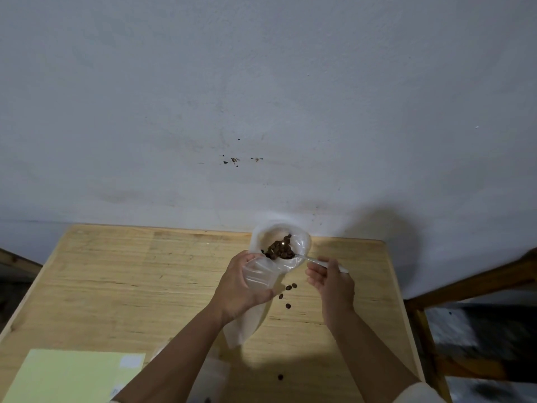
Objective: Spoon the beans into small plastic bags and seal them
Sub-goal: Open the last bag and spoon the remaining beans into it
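Clear plastic bag (263,274), gripped around its middle by the left hand (241,286) above the wooden table (116,271), receives beans (280,250) from a spoon (308,258) pinched in the right hand (334,282); filling looks early, sealing remains, and several spilled beans (287,295) lie beneath.

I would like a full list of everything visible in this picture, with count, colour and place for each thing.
table: one, light wood, fills the lower half
plastic bag: one, clear, held open above the table centre
spoon: one, silver, loaded with beans at the bag mouth
beans: a heap, dark brown, on the spoon
loose beans: several, dark brown, scattered on the table
paper sheet: one, pale yellow-green, near left corner
wall: one, grey-white, behind the table
left hand: grips the bag
right hand: holds the spoon handle
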`<state>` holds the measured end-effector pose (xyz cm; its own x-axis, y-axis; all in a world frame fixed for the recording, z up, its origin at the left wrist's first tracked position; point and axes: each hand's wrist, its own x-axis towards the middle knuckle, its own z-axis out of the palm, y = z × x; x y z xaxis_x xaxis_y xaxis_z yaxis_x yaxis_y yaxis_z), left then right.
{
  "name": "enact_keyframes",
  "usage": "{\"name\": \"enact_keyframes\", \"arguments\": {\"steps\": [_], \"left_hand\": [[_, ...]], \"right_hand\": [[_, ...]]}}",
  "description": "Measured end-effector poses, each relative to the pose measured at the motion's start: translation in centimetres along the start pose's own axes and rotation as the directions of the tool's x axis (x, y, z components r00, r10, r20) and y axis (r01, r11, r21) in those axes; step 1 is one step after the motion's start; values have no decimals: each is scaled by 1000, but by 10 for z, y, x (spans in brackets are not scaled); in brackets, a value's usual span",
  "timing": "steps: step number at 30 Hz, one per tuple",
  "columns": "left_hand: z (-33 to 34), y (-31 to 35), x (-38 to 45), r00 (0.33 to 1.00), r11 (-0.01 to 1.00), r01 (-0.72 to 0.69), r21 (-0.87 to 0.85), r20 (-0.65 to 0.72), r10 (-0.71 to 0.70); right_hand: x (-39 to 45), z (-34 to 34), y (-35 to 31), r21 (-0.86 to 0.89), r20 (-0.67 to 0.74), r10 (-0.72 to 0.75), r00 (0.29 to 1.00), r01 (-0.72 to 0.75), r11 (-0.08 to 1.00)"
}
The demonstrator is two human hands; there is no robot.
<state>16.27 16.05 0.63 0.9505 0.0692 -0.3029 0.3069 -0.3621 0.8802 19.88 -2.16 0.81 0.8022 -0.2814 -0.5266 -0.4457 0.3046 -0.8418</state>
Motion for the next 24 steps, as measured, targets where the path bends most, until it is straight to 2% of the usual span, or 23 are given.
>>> {"name": "enact_keyframes", "arguments": {"steps": [9,15,18,21,23,24], "left_hand": [[1,5,-1,1000,1000,13,-23,-3,-13],[1,5,-2,999,998,38,-39,5,-38],[1,4,-1,999,999,36,-34,-3,-37],[0,6,-1,999,999,32,-22,8,-32],[-2,6,-1,999,999,36,-29,12,-36],[-3,5,-1,999,998,45,-37,13,-44]], "right_hand": [[-8,0,-33,-41,1,-80,997,80,996],[-25,3,-45,-178,117,-166,979,185,966],[-31,7,-44,-297,231,-281,931,343,891],[-36,9,-39,-366,397,-395,829,537,760],[-38,10,-39,-357,422,-445,790,595,720],[-37,11,-40,-340,381,-462,801,586,735]]}}
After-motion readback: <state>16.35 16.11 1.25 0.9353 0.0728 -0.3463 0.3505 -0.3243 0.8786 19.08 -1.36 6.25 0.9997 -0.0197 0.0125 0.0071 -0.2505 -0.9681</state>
